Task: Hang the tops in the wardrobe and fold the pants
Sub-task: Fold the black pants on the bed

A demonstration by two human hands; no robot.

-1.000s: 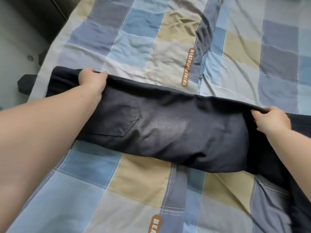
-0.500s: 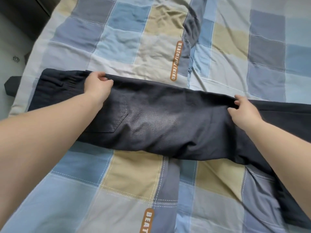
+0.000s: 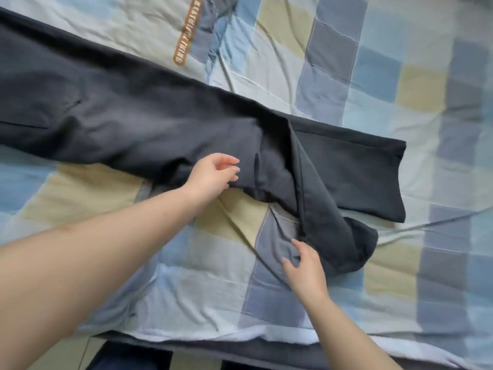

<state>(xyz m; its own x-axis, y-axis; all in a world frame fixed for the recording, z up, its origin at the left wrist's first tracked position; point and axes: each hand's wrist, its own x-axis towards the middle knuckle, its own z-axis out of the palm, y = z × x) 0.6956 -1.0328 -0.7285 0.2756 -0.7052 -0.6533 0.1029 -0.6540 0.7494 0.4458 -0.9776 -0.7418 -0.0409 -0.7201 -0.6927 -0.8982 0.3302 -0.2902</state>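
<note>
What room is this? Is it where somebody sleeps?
Most likely a bedroom. A soft patchwork quilt of blue, grey and tan squares covers what looks like a bed, and its edge shows near the person. Dark pants are spread across it for folding.

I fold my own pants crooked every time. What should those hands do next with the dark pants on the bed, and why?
Probably the right hand should take hold of the crumpled near leg and pull it flat onto the far leg. The dark pants lie across the checked quilt, but that near leg has slipped aside and bunched, so the legs are not lined up. The left hand hovers near the knee.
</note>
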